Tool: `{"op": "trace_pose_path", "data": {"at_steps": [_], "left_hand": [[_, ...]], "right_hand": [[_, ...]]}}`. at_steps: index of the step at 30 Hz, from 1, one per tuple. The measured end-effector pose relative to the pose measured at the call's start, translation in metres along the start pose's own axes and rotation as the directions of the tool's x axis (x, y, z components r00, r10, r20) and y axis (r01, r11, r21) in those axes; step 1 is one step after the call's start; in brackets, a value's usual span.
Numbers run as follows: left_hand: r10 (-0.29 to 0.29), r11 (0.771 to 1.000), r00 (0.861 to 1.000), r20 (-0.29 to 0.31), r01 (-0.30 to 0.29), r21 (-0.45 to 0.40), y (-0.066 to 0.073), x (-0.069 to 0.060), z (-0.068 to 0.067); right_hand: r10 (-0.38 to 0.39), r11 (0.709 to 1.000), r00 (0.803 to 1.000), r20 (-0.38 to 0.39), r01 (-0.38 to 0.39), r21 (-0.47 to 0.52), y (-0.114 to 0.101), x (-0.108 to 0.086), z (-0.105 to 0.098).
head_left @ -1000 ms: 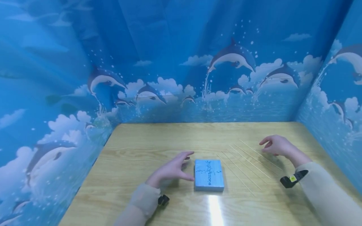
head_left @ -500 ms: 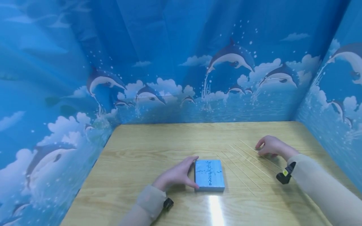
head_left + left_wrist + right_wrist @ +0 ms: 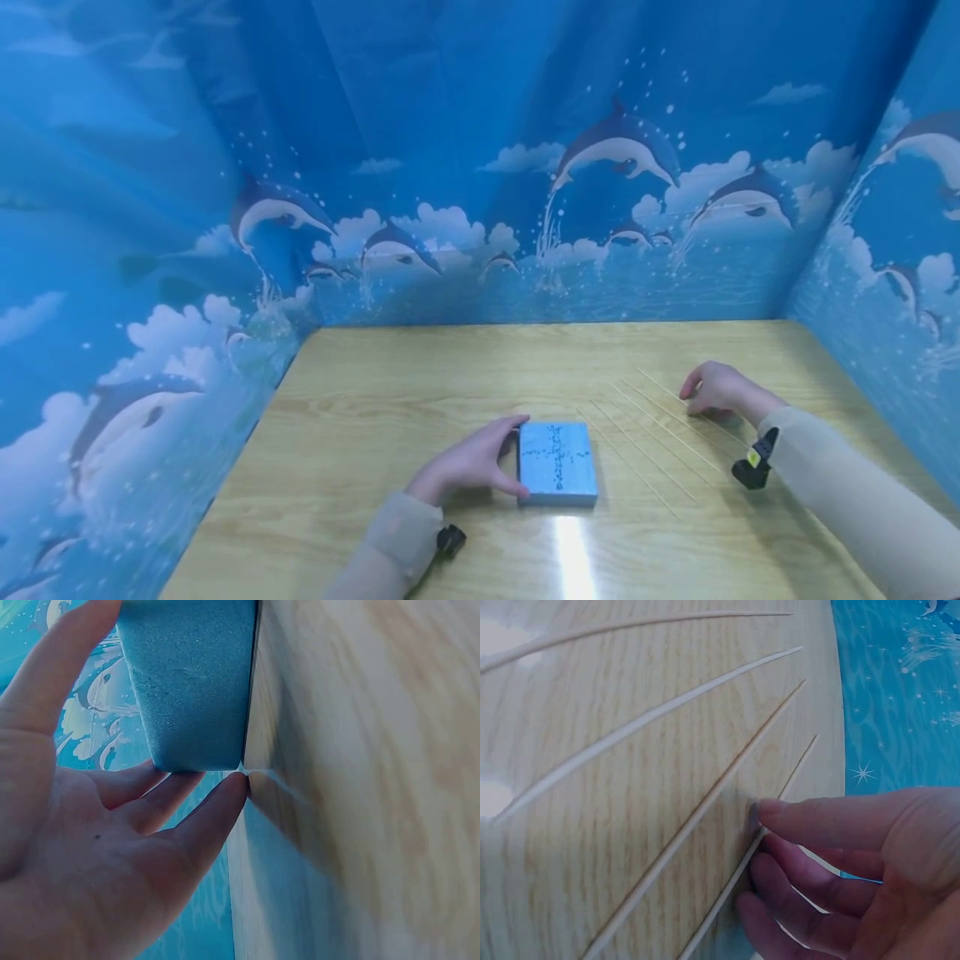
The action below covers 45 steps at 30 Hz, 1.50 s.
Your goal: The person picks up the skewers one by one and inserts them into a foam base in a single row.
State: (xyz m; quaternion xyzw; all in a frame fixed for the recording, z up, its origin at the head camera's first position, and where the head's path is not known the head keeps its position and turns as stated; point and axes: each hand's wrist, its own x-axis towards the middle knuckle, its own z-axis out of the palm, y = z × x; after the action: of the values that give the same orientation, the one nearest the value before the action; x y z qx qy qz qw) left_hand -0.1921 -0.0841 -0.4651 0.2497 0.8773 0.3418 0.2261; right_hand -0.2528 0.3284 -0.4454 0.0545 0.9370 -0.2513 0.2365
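A square blue foam block (image 3: 558, 462) with dark speckles and holes on top lies on the table. My left hand (image 3: 476, 462) holds it from the left, thumb on the near corner and a finger at the far corner. In the left wrist view, the fingers reach the end of the block (image 3: 191, 682) low by the table. My right hand (image 3: 723, 389) is down at the rightmost thin wooden skewer (image 3: 660, 385). Up close in the right wrist view, thumb and index finger pinch this skewer (image 3: 724, 900) near its far end; it still lies along the tabletop.
Several more skewers (image 3: 697, 814) lie slanted, roughly side by side, between the block and my right hand. The wooden table (image 3: 390, 367) ends at a blue dolphin-print curtain (image 3: 465, 167) at the back and sides. A light reflection shines near the front.
My left hand has moved right onto the block and now holds its left corners. My right hand has come slightly left and down, its fingers closing on the rightmost skewer.
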Motion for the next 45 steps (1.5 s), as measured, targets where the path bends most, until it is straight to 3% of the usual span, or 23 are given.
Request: {"op": "trace_pose_path", "data": {"at_steps": [10, 14, 18, 25, 28, 30, 35, 38, 41, 45], "left_hand": [[0.000, 1.000, 1.000, -0.006, 0.000, -0.017, 0.002, 0.004, -0.001], [0.011, 1.000, 1.000, -0.008, -0.011, 0.005, 0.002, 0.004, -0.002], [0.022, 1.000, 1.000, -0.008, -0.022, 0.001, 0.002, 0.004, -0.002], [0.008, 1.000, 1.000, -0.018, -0.008, -0.001, 0.002, 0.003, -0.001], [0.007, 1.000, 1.000, -0.018, -0.007, -0.001, 0.001, 0.003, 0.000], [0.008, 1.000, 1.000, -0.017, -0.008, -0.010, 0.001, 0.003, 0.001], [0.016, 0.998, 1.000, -0.008, -0.017, -0.068, 0.000, 0.006, 0.004], [0.026, 0.991, 1.000, 0.002, -0.025, -0.134, 0.000, 0.006, 0.005], [0.038, 0.981, 0.999, 0.012, -0.035, -0.189, 0.000, 0.007, 0.004], [0.052, 0.982, 0.999, 0.014, -0.048, -0.181, 0.000, 0.007, 0.003]], "right_hand": [[0.000, 1.000, 1.000, -0.023, 0.000, 0.008, 0.000, 0.001, -0.002], [-0.037, 0.994, 0.999, 0.006, 0.037, 0.100, -0.002, -0.003, -0.008], [-0.112, 0.959, 0.993, 0.040, 0.098, 0.266, -0.013, -0.011, -0.020], [-0.228, 0.867, 0.973, -0.030, 0.217, 0.448, -0.045, -0.031, -0.034], [-0.263, 0.808, 0.962, -0.078, 0.264, 0.527, -0.060, -0.042, -0.031], [-0.287, 0.755, 0.951, -0.118, 0.300, 0.584, -0.071, -0.049, -0.027], [-0.366, 0.588, 0.906, -0.213, 0.403, 0.702, -0.097, -0.066, -0.011], [-0.395, 0.517, 0.880, -0.265, 0.451, 0.727, -0.111, -0.074, 0.004], [-0.405, 0.484, 0.859, -0.314, 0.492, 0.723, -0.126, -0.079, 0.021], [-0.403, 0.457, 0.849, -0.342, 0.511, 0.728, -0.142, -0.083, 0.042]]}}
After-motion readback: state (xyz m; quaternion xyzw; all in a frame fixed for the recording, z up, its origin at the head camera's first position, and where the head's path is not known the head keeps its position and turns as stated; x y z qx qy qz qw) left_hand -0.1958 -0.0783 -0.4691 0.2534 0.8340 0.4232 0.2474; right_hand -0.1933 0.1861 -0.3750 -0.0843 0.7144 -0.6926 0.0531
